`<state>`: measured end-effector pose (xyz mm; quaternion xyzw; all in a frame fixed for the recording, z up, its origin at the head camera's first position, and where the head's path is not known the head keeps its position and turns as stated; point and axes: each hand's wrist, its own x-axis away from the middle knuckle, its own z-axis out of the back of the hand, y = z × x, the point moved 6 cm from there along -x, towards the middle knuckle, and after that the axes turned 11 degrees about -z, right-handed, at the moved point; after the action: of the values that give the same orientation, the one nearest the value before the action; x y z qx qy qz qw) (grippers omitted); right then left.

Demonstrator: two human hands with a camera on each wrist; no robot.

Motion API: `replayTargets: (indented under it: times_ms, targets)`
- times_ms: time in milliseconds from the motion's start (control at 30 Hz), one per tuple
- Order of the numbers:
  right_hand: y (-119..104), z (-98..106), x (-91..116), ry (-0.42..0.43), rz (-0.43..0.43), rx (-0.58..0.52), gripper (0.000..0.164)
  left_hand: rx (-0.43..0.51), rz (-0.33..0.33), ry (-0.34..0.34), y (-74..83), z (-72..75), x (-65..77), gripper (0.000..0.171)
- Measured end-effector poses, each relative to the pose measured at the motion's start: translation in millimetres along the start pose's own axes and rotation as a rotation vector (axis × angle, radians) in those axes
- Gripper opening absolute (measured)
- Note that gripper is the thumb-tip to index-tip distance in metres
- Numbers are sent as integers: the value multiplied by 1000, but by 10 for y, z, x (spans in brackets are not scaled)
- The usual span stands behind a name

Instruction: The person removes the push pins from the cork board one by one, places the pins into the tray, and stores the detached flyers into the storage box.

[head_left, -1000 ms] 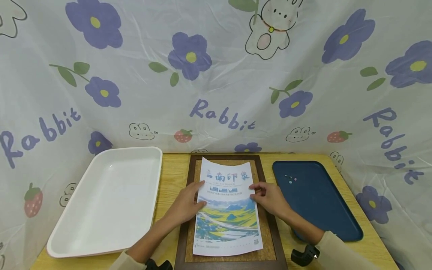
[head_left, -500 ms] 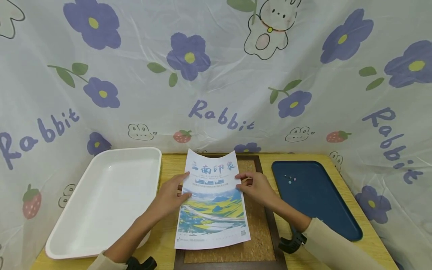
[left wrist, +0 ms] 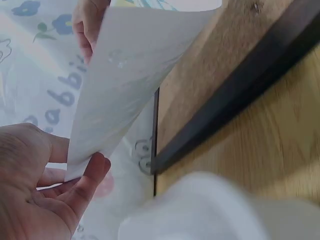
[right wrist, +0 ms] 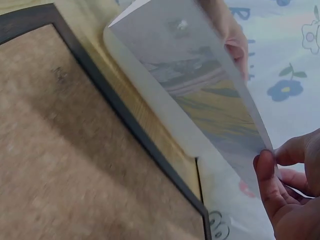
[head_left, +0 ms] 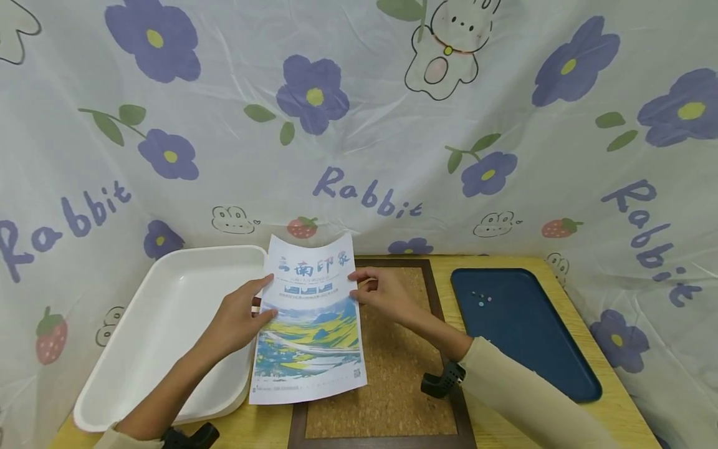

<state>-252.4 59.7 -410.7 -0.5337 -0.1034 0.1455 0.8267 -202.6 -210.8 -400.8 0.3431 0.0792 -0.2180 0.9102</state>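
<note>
A printed paper poster (head_left: 311, 324) with a green and blue landscape is held up above the table, spanning the gap between the white tray and the corkboard. My left hand (head_left: 235, 318) pinches its left edge between thumb and fingers; the left wrist view shows that hand (left wrist: 45, 185) at the sheet's edge. My right hand (head_left: 384, 293) pinches the right edge, as the right wrist view also shows with the hand (right wrist: 290, 185) at the paper. The sheet bows slightly, and both wrist views see its back. Beneath and to the right lies the brown-framed corkboard (head_left: 404, 386).
A deep white tray (head_left: 168, 330) stands at the left, partly behind the left arm. On the right lies a dark blue tray (head_left: 527, 337) with several small pushpin-like bits (head_left: 481, 299). A printed curtain (head_left: 359, 125) closes off the back and sides.
Both hands have carried the poster leftward and a little up, off the corkboard toward the white tray. More cork surface shows now. The trays have stayed put.
</note>
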Motion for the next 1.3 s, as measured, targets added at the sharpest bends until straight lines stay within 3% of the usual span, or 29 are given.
replayTargets:
  times_ms: [333, 600, 1000, 1300]
  targets:
    - [-205, -354, -236, -105, -8, -109, 32, -35, 67, 0, -189, 369, 189, 75]
    - [-384, -604, -388, -150, -56, -111, 31, -108, 91, 0, -391, 608, 335, 78]
    - [-487, -1005, -577, -200, -105, -124, 37, -172, 144, -1, -885, 971, 515, 81]
    - [-484, -1309, -675, -205, -128, -147, 37, -179, 230, -64, -1141, 1147, 610, 81]
